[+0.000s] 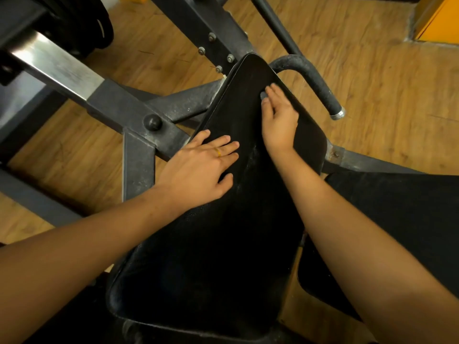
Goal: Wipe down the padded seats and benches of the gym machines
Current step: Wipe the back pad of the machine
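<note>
Starting at the upper left of the frame with black weight plates [99,28] and, just below them, a polished steel bar [57,68] running down and right into a dark, scuffed machine frame [139,155] with a round black knob [152,122]. Resting the left hand [198,170] flat on the left edge of the black padded seat [218,244], left of centre, fingers straight and slightly spread, thumb held apart, a gold ring [218,152] on one finger. Filling the middle of the frame from the bottom to upper centre with that seat pad, narrow end at the top, pale dusty streaks across its surface. Pressing the right hand [279,117] down on the pad's upper part, right of centre, fingers close together and laid over a small grey cloth [263,96], only bits of it showing past the fingertips. Passing, just right of the pad's narrow end, a curved black handle [313,78] with a metal end cap. Ending at the right edge with a second black pad [397,207], wooden floor [372,108] beneath everything, and a yellow panel [439,18] in the upper right corner.
</note>
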Motion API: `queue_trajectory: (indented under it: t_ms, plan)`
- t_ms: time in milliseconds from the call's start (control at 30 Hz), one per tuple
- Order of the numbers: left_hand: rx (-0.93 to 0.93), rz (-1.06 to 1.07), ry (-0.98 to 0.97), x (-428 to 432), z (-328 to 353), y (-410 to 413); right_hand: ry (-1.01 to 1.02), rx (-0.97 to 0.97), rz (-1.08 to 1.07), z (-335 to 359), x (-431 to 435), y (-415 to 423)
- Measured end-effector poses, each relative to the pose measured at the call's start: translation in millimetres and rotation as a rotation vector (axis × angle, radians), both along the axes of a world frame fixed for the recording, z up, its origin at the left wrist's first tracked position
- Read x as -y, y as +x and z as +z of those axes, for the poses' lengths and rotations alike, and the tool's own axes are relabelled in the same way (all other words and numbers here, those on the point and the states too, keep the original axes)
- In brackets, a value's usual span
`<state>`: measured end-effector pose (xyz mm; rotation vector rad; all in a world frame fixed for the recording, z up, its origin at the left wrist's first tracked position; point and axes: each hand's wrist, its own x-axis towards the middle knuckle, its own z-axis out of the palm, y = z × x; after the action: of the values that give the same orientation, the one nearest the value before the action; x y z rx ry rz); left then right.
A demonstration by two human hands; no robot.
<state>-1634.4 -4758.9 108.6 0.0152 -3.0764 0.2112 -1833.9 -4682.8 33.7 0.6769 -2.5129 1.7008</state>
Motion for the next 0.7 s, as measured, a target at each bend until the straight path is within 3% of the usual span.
queue_trajectory:
  t_ms: [133, 400, 700]
  plan:
    - [0.003, -0.001, 0.009, -0.6, 0.5, -1.1, -0.031, 0.075, -0.052, 2.1, 1.9, 1.7]
    - [0.001, 0.007, 0.018, -1.5, 1.0, -1.0, 0.019, 0.118, 0.004, -24.7, -66.9, 156.7]
    - [0.007, 0.013, 0.024, -2.1, 1.5, -2.1, -0.016, 0.131, -0.07, -11.7, -32.8, 80.0]
